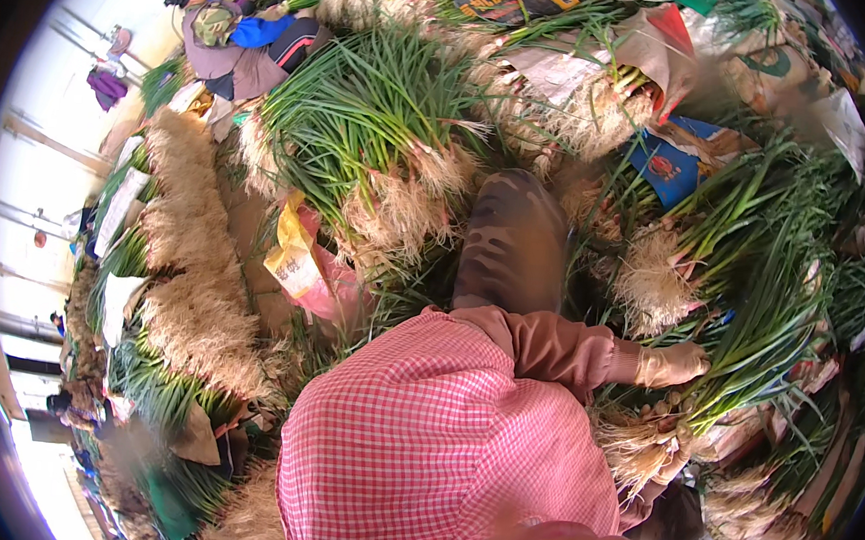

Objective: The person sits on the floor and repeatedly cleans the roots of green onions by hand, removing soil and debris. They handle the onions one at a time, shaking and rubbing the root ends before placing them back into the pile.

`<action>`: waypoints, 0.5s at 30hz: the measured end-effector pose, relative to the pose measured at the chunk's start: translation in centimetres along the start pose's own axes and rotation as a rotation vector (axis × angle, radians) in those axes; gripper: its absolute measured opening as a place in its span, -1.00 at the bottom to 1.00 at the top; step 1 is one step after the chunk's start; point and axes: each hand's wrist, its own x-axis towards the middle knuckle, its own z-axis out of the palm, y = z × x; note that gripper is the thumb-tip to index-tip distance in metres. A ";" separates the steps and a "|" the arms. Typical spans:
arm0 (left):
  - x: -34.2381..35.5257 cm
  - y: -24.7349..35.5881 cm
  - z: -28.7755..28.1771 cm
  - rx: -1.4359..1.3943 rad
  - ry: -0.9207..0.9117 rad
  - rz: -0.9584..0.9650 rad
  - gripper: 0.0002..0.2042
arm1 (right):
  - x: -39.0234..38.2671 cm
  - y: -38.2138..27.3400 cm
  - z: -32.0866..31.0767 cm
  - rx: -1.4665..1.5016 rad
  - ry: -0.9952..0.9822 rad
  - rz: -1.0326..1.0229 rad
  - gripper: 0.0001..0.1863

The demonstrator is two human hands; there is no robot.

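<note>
My left hand (672, 364), in a pale glove, reaches across to the right with its fingers curled on the leaves of a green onion bunch (747, 357). Lower, my right hand (672, 457), partly hidden, grips the bunch near its pale roots (631, 444). A pink checked garment (411, 429) covers much of my front. A camouflage-covered leg or boot (510, 240) lies among the onions. Just above my left hand rests another rooted bunch (653, 275).
Onion piles (362, 135) surround me, with a long row of roots (188, 253) at left. A yellow-pink bag (321, 282), a blue sack (665, 166) and pale sacks (567, 64) lie among them. A person (233, 40) sits at upper left; others are farther back along the pale wall.
</note>
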 end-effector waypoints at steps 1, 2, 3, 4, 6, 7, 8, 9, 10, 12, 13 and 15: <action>-0.9 0.1 0.8 -0.194 -0.041 -0.142 -0.74 | -0.4 0.0 0.0 0.005 -0.050 -0.005 -0.62; -1.9 -0.1 0.4 0.188 -0.096 0.182 -0.78 | -0.9 0.1 -0.2 0.009 -0.093 -0.013 -0.62; -2.7 -0.4 0.2 0.578 -0.219 0.463 -0.83 | -1.2 0.1 -0.6 0.004 -0.126 -0.026 -0.63; -3.7 -1.2 0.3 0.310 -0.244 0.512 -0.86 | -1.3 -0.2 -1.1 -0.002 -0.136 -0.044 -0.63; -4.2 -2.9 0.6 0.105 -0.330 0.379 -0.86 | -0.6 -1.0 -2.2 -0.010 -0.131 -0.093 -0.64; -4.2 -3.8 0.6 -0.029 -0.423 0.353 -0.85 | -0.1 -1.5 -2.7 -0.001 -0.206 -0.129 -0.65; -4.2 -4.7 0.4 0.007 -0.436 0.232 -0.84 | 0.8 -1.8 -3.0 -0.029 0.012 -0.150 -0.64; -4.0 -5.5 0.2 0.016 -0.477 0.187 -0.81 | 1.5 -2.0 -3.1 -0.037 0.137 -0.173 -0.64; -3.8 -6.0 -0.2 0.103 -0.503 0.190 -0.79 | 1.8 -1.9 -2.9 -0.062 0.197 -0.144 -0.70; -3.3 -6.1 -1.8 0.596 -0.523 0.419 -0.73 | 2.0 -1.3 -2.1 -0.053 0.187 -0.173 -0.77; -3.1 -5.5 -2.9 0.958 -0.520 0.427 -0.69 | 2.0 -1.3 -1.6 -0.074 0.061 -0.093 -0.74; -2.5 -3.4 -5.8 1.516 -0.504 0.107 -0.71 | 1.5 -0.3 -0.6 0.021 0.031 -0.169 -0.62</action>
